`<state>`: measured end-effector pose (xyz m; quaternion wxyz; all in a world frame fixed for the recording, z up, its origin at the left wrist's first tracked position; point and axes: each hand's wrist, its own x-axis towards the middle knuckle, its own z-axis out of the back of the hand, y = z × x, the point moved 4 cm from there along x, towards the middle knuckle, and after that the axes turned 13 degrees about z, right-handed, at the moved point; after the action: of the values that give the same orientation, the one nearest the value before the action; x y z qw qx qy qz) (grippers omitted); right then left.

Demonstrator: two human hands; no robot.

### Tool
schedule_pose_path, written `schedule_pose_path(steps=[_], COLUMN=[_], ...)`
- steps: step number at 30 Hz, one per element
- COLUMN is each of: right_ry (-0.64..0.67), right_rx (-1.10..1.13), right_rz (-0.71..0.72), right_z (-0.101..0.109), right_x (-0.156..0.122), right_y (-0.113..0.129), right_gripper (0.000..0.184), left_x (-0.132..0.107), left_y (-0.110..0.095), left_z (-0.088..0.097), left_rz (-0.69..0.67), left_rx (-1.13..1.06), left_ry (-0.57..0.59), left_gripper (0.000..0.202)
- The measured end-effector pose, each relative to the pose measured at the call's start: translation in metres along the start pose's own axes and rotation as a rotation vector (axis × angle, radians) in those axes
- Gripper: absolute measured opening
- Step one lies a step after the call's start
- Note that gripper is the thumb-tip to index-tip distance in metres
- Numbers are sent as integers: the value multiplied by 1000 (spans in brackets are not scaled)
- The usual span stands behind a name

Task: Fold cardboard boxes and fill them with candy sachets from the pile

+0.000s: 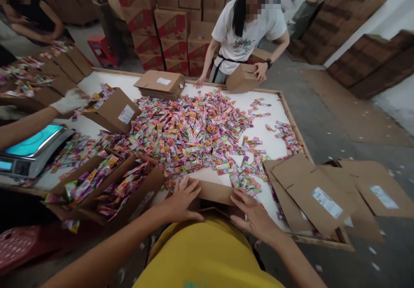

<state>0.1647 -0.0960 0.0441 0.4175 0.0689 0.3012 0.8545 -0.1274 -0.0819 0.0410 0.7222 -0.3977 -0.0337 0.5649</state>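
Observation:
In front of my yellow shirt, a cardboard box (213,192) sits at the near table edge with its far wall raised. My left hand (183,199) holds its left side, fingers spread over the rim and thumb toward the inside. On the opposite side, my right hand (250,214) grips the right rim with fingers spread forward. The inside of the box is dark and partly hidden by my body. Just beyond it spreads a large heap of small colourful packets (190,128) on the white tabletop (234,102).
Packet-filled boxes (129,189) stand left, near a digital scale (35,143). Flattened cartons (310,193) overlap the right edge. A gloved hand (69,102) reaches to a tilted box (113,109). Across the table, a person (239,46) holds a box (244,79) beside stacked flat cartons (160,83).

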Motion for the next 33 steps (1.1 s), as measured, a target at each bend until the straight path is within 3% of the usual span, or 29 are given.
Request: schedule_pose_path(steps=[4,7,11,15,18,20,22,25,28,30,31,33], right_ry=[-81,-108,-56,91,-42,-175,-231,-181,-125,-128,-145,-213], right_rx=[-73,-91,10,295,105,-144,-303,-362,-415,-387,-352,-253], right_rz=[53,90,120,29,-69,-51,-12,12,5,5,10,15], right_z=[9,12,3,-18,-18,-16,-20,-38,-55,-59,-59,-51], right_x=[15,21,22,30,38,41,43,47,48,48,48,50], right_y=[-4,5,37,52,43,39,33,21,12,9,8,3], right_gripper=[39,29,35,31,20,14,17,11,19,26,28,30], left_x=[18,22,12,5,11,18,24,32,37,40,41,45], left_y=[-9,-8,-8,-6,-2,-7,-20,-40,-49,-49,-48,-47], left_z=[-2,-5,-17,-31,-34,-34,-36,-46,-57,-60,-60,-58], left_rz=[-54,-97,-143,-119,-39,-10,-33,-112,-169,-186,-196,-229], left_rx=[53,-45,-284,-438,-568,-448,-151,213,334,291,247,174], left_ry=[-98,-131,-44,46,-73,-223,-320,-324,-296,-255,-215,-99], left_gripper=[69,54,31,23,24,22,22,19,24,24,33,82])
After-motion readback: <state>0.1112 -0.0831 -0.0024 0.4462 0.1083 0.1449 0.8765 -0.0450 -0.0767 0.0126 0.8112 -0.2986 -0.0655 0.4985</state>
